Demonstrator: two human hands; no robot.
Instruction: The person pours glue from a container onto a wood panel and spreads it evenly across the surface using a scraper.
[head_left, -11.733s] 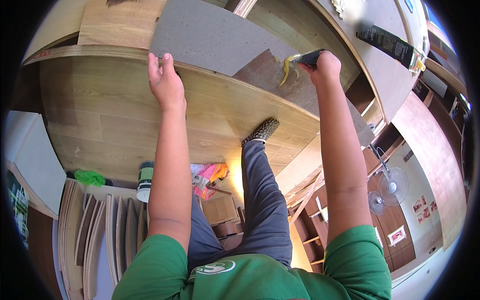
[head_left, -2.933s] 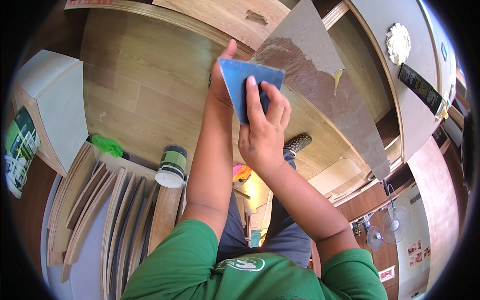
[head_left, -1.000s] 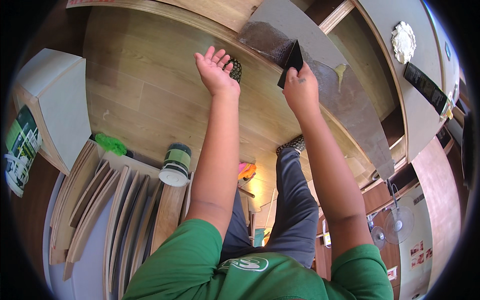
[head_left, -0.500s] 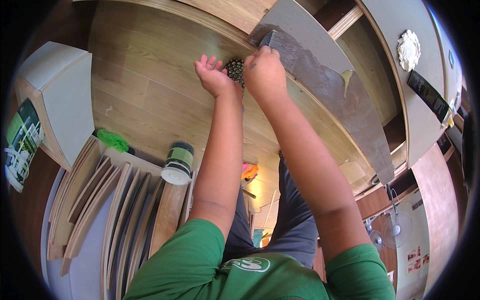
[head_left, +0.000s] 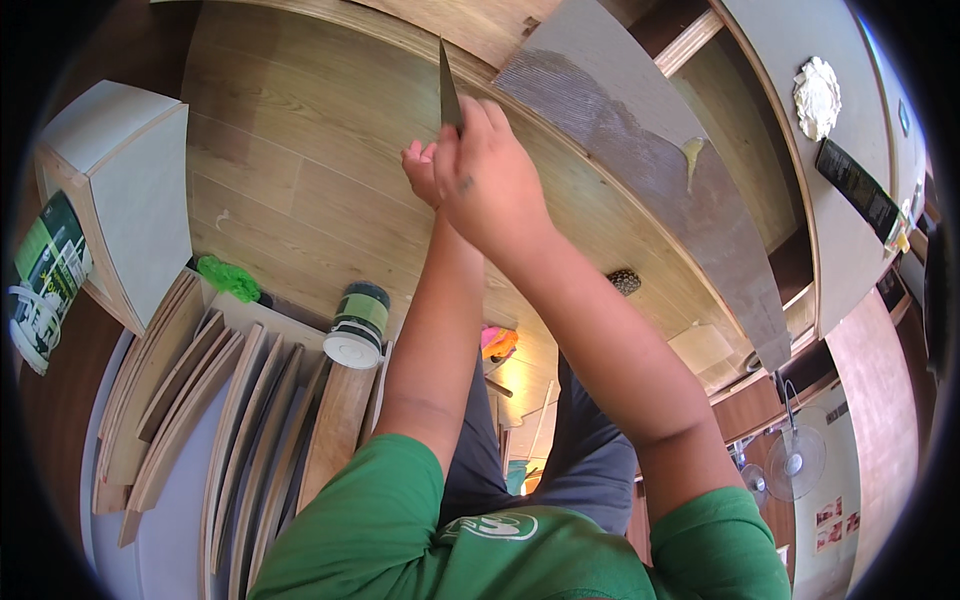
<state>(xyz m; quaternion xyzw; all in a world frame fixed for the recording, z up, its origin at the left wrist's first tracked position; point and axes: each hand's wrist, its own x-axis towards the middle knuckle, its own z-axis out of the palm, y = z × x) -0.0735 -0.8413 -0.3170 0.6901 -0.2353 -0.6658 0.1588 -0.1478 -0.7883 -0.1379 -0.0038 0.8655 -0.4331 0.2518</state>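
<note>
My right hand (head_left: 495,175) is closed around a dark, flat-bladed scraper (head_left: 448,85), its blade standing up and seen nearly edge-on. Behind it, my left hand (head_left: 422,172) is partly hidden; the fingers that show are apart and slightly bent, with nothing visible in them. To the right of both hands lies a curved grey panel (head_left: 735,235). Ridged, combed glue (head_left: 570,95) covers its far end, and a yellowish blob (head_left: 692,155) sits near its middle. The scraper is apart from the panel.
Curved wooden strips (head_left: 200,380) stand stacked at lower left, near a green-and-white can (head_left: 358,320) and a green bag (head_left: 228,278). A white-faced box (head_left: 135,200) is far left. White paste (head_left: 818,98) and a black packet (head_left: 858,193) lie at right. A dotted dark slipper-like thing (head_left: 624,281) shows beside my right forearm.
My right hand has lifted the scraper off the glued panel and moved left, now overlapping my left hand. A dotted dark thing now shows right of my right forearm; earlier one showed between my hands.
</note>
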